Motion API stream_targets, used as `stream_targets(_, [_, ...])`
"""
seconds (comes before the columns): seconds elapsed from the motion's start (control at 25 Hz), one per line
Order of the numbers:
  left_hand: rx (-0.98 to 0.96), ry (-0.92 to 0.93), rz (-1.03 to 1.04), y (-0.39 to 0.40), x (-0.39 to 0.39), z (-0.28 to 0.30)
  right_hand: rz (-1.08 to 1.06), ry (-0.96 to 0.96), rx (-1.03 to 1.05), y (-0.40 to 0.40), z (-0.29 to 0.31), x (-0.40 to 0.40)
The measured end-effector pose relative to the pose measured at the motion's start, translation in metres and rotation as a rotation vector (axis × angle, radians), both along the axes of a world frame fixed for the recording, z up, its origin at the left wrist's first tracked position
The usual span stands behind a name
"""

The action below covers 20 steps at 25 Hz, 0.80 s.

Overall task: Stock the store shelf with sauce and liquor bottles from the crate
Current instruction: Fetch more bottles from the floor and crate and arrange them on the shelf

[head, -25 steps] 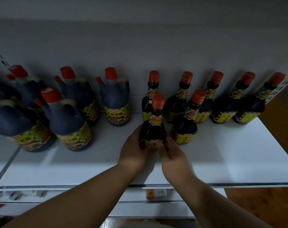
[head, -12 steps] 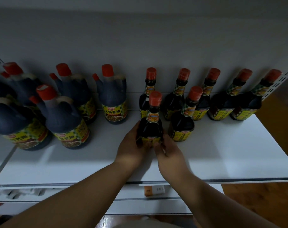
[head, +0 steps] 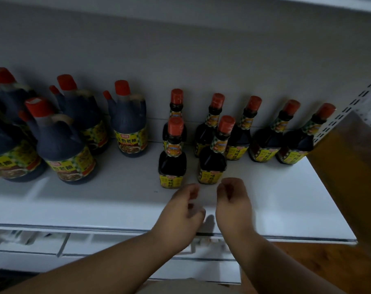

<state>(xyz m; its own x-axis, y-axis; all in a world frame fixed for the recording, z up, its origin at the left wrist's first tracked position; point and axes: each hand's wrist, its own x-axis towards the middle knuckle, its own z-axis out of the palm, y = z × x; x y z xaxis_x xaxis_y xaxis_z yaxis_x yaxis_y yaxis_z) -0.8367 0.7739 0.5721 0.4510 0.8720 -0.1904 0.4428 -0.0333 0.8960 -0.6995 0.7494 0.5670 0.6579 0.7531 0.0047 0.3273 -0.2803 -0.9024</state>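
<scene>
Both forearms reach up from the bottom of the view over the front edge of the white shelf [head: 74,209]. The left hand [head: 180,217] and the right hand [head: 233,206] hover side by side near that edge, close together but not touching each other. The fingers [head: 193,193] of the left hand are loosely curled with nothing in them; the right hand's fingers [head: 224,187] are likewise loosely curled and hold nothing. Motion blur softens both hands.

Just beyond the left hand stands the front sauce bottle [head: 172,160], upright, red cap up, yellow label facing forward, apart from the fingertips. Just to its right stands a second front bottle [head: 213,160], also upright. Behind these 2, a back row of 5 small bottles [head: 265,143] lines the shelf's rear edge, running toward the right rear corner. Toward the left edge of the shelf stand the big handled jugs [head: 130,126] of dark sauce with red caps.
</scene>
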Motion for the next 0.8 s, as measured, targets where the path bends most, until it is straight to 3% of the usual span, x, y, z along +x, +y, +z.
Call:
stream_targets(0.08, [-0.028, -0.059, 0.057, 0.000, 0.023, -0.001, 0.001, 0.096, -0.009, 0.006, -0.001, 0.018])
stream_targets(0.16, [0.007, -0.083, 0.147, 0.005, 0.045, -0.004, 0.153, 0.199, -0.094, 0.014, 0.000, 0.034])
stream_targets(0.28, [0.000, -0.104, 0.262, 0.018, 0.068, -0.010, 0.365, 0.154, -0.174, 0.022, 0.007, 0.043])
stream_targets(0.8, [0.009, -0.127, 0.284, 0.009, 0.056, -0.022, 0.454, 0.142, -0.130, 0.003, 0.014, 0.047])
